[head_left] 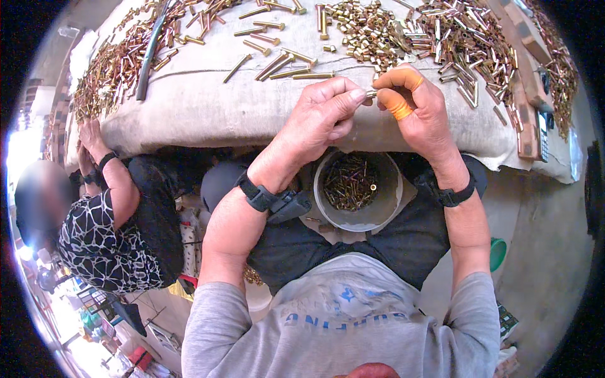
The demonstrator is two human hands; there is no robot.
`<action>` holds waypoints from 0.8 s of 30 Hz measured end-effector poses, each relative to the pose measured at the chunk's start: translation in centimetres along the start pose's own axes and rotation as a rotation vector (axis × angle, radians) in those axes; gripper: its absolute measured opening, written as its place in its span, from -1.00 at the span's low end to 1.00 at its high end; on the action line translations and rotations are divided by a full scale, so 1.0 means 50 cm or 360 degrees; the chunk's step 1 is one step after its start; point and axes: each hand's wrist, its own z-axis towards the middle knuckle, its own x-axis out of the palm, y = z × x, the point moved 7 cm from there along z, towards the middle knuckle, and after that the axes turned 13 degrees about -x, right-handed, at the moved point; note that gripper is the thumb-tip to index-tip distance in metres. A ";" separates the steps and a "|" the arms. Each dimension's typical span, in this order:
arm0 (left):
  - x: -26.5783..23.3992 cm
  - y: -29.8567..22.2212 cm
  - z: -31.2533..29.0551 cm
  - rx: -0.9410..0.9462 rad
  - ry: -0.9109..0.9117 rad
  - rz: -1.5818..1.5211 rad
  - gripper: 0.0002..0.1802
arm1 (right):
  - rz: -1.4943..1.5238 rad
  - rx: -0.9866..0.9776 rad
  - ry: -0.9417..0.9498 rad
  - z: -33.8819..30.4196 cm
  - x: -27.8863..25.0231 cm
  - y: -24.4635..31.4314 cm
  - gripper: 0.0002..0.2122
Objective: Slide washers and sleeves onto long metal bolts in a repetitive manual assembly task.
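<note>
My left hand [328,110] and my right hand [417,107] meet just above the front edge of the cloth-covered table. Between their fingertips is a small shiny metal piece [371,94], mostly covered, so its exact kind does not show. My left thumb and forefinger pinch it; the thumb and forefinger of my right hand, in orange finger covers, close on its other side. Loose hex-head bolts [268,39] lie beyond my left hand. Behind the fingertips spreads a heap of short nut-like metal pieces [368,34], with a pile of metal sleeves [469,47] to its right.
A pale bucket [321,211] holding long metal fasteners stands between my knees. Another person [110,246] works at the table's left, beside a large bolt heap [126,57] and a dark bar [151,57]. Wooden boards [526,120] edge the table's right side.
</note>
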 end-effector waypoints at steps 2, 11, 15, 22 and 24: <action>-0.004 -0.001 0.000 -0.0006 0.0001 -0.0015 -0.78 | 0.0052 0.0019 -0.0003 -0.004 -0.002 -0.006 -0.91; -0.015 -0.019 -0.016 0.0201 -0.0255 0.0364 -0.78 | 0.0757 0.0533 -0.0087 -0.028 0.023 -0.040 -0.85; -0.009 -0.039 -0.022 0.0460 -0.0409 0.0850 -0.78 | 0.0778 0.0545 -0.0066 -0.031 0.023 -0.052 -0.84; 0.011 -0.059 -0.037 0.0700 -0.0504 0.1239 -0.78 | 0.0810 0.0723 -0.0033 -0.041 0.034 -0.072 -0.84; 0.012 -0.057 -0.036 0.0709 -0.0515 0.1255 -0.78 | 0.0789 0.0738 -0.0028 -0.043 0.036 -0.071 -0.84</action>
